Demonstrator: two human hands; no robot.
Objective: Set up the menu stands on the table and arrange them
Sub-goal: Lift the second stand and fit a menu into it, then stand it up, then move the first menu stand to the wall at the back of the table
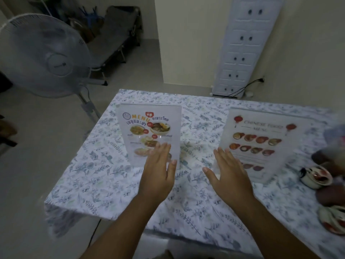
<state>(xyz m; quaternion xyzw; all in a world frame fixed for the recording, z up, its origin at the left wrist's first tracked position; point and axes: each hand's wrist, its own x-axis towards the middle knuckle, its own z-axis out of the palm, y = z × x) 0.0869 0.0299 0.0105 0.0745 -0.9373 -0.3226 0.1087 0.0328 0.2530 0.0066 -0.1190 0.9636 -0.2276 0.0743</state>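
Two clear acrylic menu stands are upright on a table (104,176) covered with a leaf-print cloth. The Thai food menu stand (149,128) is at the left, the Chinese food menu stand (261,139) at the right. My left hand (158,174) hovers flat and open in front of the Thai stand's lower right corner, covering part of it. Between the two stands, just left of the Chinese stand's lower edge, my right hand (229,174) is spread open. Neither hand holds anything.
Small patterned bowls (315,177) and dark round items lie blurred at the table's right edge. A white standing fan (44,60) is off the table's left side. A tall white panel (244,45) leans on the back wall, a cable below it.
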